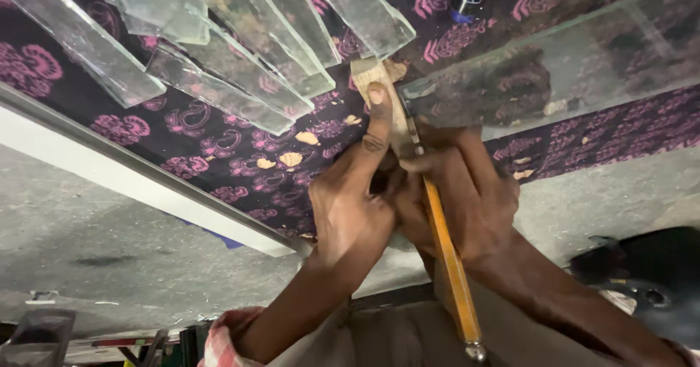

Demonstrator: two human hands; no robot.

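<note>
Down at the near edge of the cloth-covered counter (240, 170), both hands are bunched together over the work. Left hand (357, 199) presses down, its forefinger stretched along a small wooden block (375, 71) and pinning it flat. Right hand (467, 192) is closed tight around a glass cutter (448, 257) with a long yellow-orange handle, metal knob at the near end, head tucked against the block. By the look of it, this is the scoring stage: tool guided along the wood at the end of a long glass strip (554, 64) lying out to the right. A steady, even pull with the block held still is what that calls for. Beyond, toward the far left corner, cut glass strips (219, 53) lie fanned and overlapping on the purple-patterned cloth. Hard to make out: the cutter's wheel, hidden between the fingers, and whether it touches glass. A dark object at the far edge is cut off.
</note>
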